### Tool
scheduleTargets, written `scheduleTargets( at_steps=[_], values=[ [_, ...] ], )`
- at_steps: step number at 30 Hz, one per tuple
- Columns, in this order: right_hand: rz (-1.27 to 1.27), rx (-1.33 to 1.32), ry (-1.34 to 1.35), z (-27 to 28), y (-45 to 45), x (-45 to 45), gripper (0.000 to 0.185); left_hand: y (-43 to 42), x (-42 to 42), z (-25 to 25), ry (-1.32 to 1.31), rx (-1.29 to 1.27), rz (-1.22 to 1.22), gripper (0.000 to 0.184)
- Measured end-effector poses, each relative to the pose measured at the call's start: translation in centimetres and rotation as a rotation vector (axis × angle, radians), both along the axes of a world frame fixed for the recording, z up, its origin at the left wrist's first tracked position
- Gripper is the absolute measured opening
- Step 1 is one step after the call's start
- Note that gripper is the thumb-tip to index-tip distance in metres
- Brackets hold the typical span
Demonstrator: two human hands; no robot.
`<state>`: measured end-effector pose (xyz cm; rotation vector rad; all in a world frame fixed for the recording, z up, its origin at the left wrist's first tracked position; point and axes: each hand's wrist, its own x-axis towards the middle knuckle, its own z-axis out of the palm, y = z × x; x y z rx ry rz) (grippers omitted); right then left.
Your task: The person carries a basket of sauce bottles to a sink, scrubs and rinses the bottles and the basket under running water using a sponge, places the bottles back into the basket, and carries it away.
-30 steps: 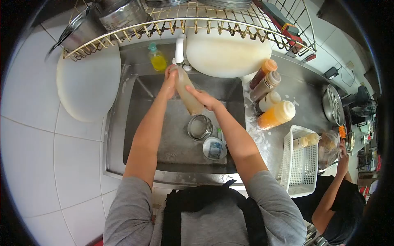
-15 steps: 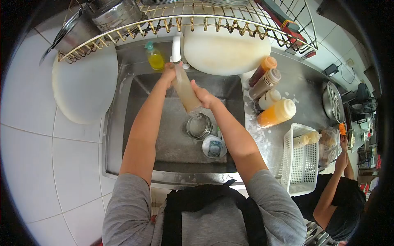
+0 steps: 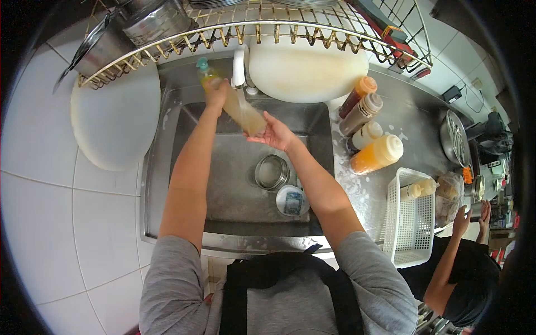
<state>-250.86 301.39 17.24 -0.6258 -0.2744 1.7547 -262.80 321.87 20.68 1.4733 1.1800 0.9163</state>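
Observation:
Over the sink (image 3: pixel 223 192), a cloudy, pale squeeze bottle (image 3: pixel 244 114) lies tilted between my hands. My left hand (image 3: pixel 218 95) is wrapped round its upper left part, in front of the soap bottle (image 3: pixel 204 68). My right hand (image 3: pixel 273 133) has its fingers spread, with the palm turned up under the bottle's lower right end. The white faucet (image 3: pixel 239 68) stands just behind the bottle. Below, on the sink floor, are round metal rings (image 3: pixel 272 172) and a white round dish (image 3: pixel 292 200) with a dark blue-green item in it.
Several sauce bottles (image 3: pixel 377 154) stand right of the sink, near a white basket (image 3: pixel 410 223) with small bottles. A wire rack (image 3: pixel 279 23) with metal pots hangs above. White boards (image 3: pixel 307 67) lean behind the sink and at left. A co-worker (image 3: pixel 452 268) is at the right.
My left hand and the pale bottle have moved left, away from the faucet, and the bottle tilts more. My right hand's palm has turned up. The co-worker's hands have moved down and apart.

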Motion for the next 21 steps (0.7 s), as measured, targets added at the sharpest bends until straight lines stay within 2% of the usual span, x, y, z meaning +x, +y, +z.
scheduleTargets(
  at_steps=[2, 4, 8, 10, 13, 17, 18, 21],
  values=[
    [-0.018, 0.012, 0.050, -0.6, 0.0, -0.3, 0.059, -0.3, -0.5, 0.4, 0.006, 0.037, 0.052, 0.073],
    [-0.064, 0.073, 0.057, -0.5, -0.6, -0.7, 0.056, 1.1, -1.2, -1.3, -0.025, 0.069, 0.062, 0.076],
    [-0.116, 0.206, -0.034, -0.5, -1.5, -1.7, 0.051, 2.8, -1.9, -3.5, -0.065, -0.082, 0.105, 0.082],
    [-0.132, 0.148, -0.143, -1.2, -1.4, -1.7, 0.047, 2.3, -2.3, -3.5, -0.106, -0.151, 0.086, 0.084],
    [-0.165, 0.134, -0.331, -2.3, -1.6, -1.5, 0.043, 0.2, -2.6, -1.8, -0.132, -0.277, 0.098, 0.081],
    [-0.091, 0.147, -0.466, -2.8, -3.0, -0.6, 0.040, -1.1, -2.7, -1.9, -0.164, -0.231, 0.013, 0.072],
    [-0.089, 0.130, -0.439, -2.6, -3.4, -0.4, 0.040, -0.6, -2.4, -3.6, -0.198, -0.194, -0.016, 0.072],
    [-0.076, 0.078, -0.351, -2.5, -4.5, 0.5, 0.039, -1.2, -1.7, -4.1, -0.187, -0.168, -0.021, 0.071]
  ],
)
